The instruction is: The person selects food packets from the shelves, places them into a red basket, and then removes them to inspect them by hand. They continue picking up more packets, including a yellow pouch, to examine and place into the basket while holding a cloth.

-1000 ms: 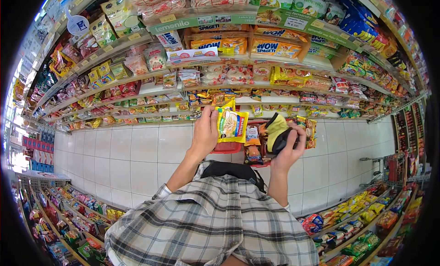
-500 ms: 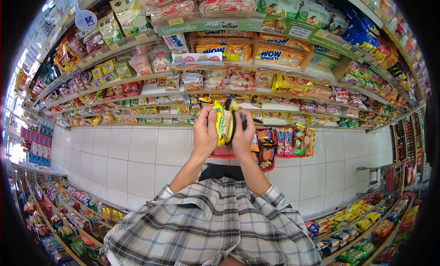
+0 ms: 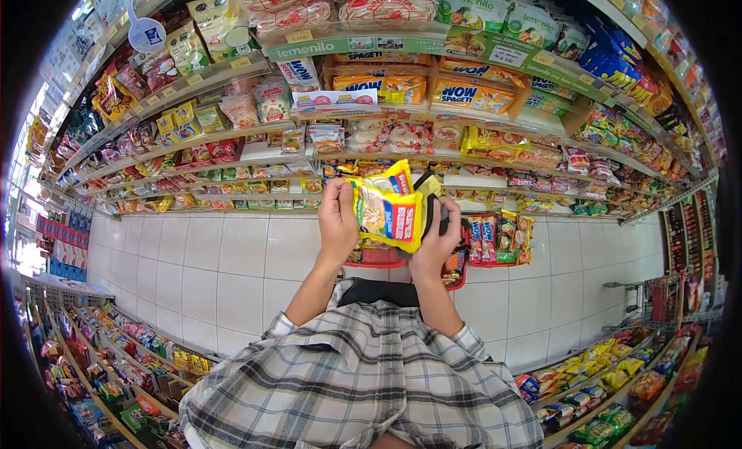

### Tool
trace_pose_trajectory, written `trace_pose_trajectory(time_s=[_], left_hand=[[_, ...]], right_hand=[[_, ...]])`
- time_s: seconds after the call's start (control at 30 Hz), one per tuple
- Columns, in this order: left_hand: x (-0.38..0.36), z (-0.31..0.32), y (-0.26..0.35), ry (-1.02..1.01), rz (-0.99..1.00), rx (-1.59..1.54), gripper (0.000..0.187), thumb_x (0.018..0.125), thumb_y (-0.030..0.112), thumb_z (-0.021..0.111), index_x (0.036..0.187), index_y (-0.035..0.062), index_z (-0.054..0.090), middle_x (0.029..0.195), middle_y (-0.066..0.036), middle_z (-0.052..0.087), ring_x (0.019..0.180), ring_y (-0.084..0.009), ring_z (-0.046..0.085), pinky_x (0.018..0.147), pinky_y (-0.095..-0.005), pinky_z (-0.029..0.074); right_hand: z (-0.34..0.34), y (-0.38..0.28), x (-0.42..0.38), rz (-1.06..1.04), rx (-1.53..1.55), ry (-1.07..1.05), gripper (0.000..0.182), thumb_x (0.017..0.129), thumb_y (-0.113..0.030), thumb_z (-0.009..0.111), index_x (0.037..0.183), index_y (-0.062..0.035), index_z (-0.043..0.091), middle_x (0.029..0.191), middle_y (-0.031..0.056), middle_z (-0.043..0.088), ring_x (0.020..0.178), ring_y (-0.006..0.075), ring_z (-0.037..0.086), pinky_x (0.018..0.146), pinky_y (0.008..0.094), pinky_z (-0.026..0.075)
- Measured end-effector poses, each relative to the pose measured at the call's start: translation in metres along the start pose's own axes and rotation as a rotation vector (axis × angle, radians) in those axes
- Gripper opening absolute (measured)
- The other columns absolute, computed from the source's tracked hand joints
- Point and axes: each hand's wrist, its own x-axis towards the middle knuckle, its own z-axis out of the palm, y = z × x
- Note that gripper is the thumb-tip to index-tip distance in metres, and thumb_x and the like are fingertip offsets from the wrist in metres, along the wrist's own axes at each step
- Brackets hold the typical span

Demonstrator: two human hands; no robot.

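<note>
My left hand (image 3: 338,223) is closed on the left edge of several yellow noodle packs (image 3: 384,217), held in front of me above the floor. The front pack shows a noodle picture and a red and blue printed panel. My right hand (image 3: 436,246) grips the right side of the packs, its fingers bent round a dark item (image 3: 434,214) and more yellow wrapping behind. What the dark item is cannot be made out. Beneath my hands is a red basket (image 3: 380,257), partly hidden by them.
More packs (image 3: 496,239) lie on the floor side at the right of the basket. Ahead stand shelves of noodles, with WOW Spageti packs (image 3: 473,96). A trolley (image 3: 657,301) is at the right. Other shelves (image 3: 116,356) stand behind me on tiled floor (image 3: 232,279).
The packs have turned from edge-on to show their printed front, fanned apart. My right hand has moved right and slightly down; my left hand has shifted slightly left.
</note>
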Motion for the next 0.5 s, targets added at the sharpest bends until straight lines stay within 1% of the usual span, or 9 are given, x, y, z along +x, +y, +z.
trace_pose_trajectory(time_s=[0.07,0.1,0.13,0.2,0.23,0.27,0.33,0.43,0.5], left_hand=[[0.0,0.004,0.009,-0.007,0.016,0.088,0.013,0.099,0.013,0.045,0.098,0.0014,0.05,0.079,0.003,0.048,0.074,-0.0079,0.042,0.063,-0.0237,0.038],[-0.002,0.006,0.012,-0.009,0.02,0.135,0.014,0.099,0.013,0.045,0.098,0.001,0.051,0.079,0.002,0.047,0.074,-0.0085,0.042,0.063,-0.0244,0.039],[-0.004,0.008,0.012,-0.048,0.038,0.122,0.014,0.099,0.013,0.044,0.1,0.0015,0.051,0.081,0.002,0.049,0.075,-0.0084,0.043,0.064,-0.0245,0.039],[-0.009,0.014,0.012,-0.13,0.08,0.095,0.015,0.099,0.014,0.043,0.105,0.0025,0.052,0.084,0.001,0.051,0.076,-0.0082,0.045,0.066,-0.0248,0.041],[-0.015,0.029,0.028,-0.099,-0.226,-0.413,0.017,0.097,0.016,0.046,0.11,0.0054,0.051,0.09,0.001,0.054,0.079,-0.0092,0.05,0.072,-0.0253,0.045],[-0.016,0.036,0.034,-0.094,-0.33,-0.609,0.017,0.097,0.016,0.046,0.11,0.0055,0.051,0.09,0.001,0.054,0.079,-0.0092,0.051,0.072,-0.0252,0.045],[-0.019,0.042,0.037,-0.149,-0.363,-0.748,0.018,0.097,0.016,0.046,0.11,0.0056,0.051,0.09,0.001,0.054,0.079,-0.0092,0.051,0.073,-0.0252,0.045],[-0.019,0.04,0.032,-0.187,-0.367,-0.809,0.018,0.097,0.017,0.046,0.11,0.0057,0.051,0.091,0.001,0.054,0.08,-0.0091,0.051,0.074,-0.0251,0.045],[-0.02,0.038,0.032,-0.2,-0.37,-0.83,0.018,0.097,0.017,0.046,0.11,0.0058,0.051,0.091,0.001,0.054,0.081,-0.0091,0.051,0.074,-0.025,0.045]], right_hand=[[0.003,-0.02,-0.005,-0.375,-0.268,-0.019,0.013,0.088,-0.007,0.061,0.096,-0.0001,0.054,0.108,0.0141,0.055,0.1,0.0237,0.053,0.092,0.0333,0.038],[0.004,-0.033,-0.01,-0.41,-0.228,-0.096,0.016,0.085,-0.006,0.063,0.097,0.0002,0.055,0.109,0.018,0.055,0.104,0.0284,0.053,0.094,0.0379,0.038],[0.006,-0.042,-0.01,-0.523,-0.274,-0.214,0.017,0.084,-0.006,0.064,0.097,0.0004,0.055,0.114,0.0186,0.057,0.105,0.0289,0.055,0.095,0.039,0.039],[0.018,-0.055,-0.008,-0.572,-0.321,-0.478,0.015,0.084,-0.002,0.06,0.097,0.0006,0.054,0.115,0.0202,0.058,0.106,0.0316,0.056,0.094,0.0361,0.042],[0.021,-0.049,-0.01,-0.572,-0.338,-0.57,0.015,0.082,-0.002,0.061,0.096,0.0013,0.054,0.118,0.0232,0.059,0.106,0.0342,0.059,0.092,0.0363,0.044],[0.027,-0.05,-0.014,-0.592,-0.319,-0.583,0.016,0.082,-0.001,0.061,0.096,0.0018,0.053,0.12,0.0245,0.058,0.101,0.034,0.062,0.089,0.0373,0.046],[0.031,-0.047,-0.017,-0.478,-0.319,-0.592,0.019,0.078,-0.002,0.064,0.093,0.0011,0.054,0.119,0.0245,0.059,0.095,0.0343,0.064,0.087,0.0386,0.048],[0.036,-0.051,-0.024,-0.717,-0.341,-0.637,0.02,0.067,-0.004,0.072,0.08,-0.0016,0.057,0.113,0.0193,0.064,0.09,0.0354,0.064,0.082,0.0379,0.05],[0.04,-0.055,-0.025,-0.791,-0.361,-0.652,0.02,0.065,-0.004,0.072,0.078,-0.0023,0.058,0.114,0.0169,0.064,0.087,0.0355,0.064,0.081,0.0377,0.05]])
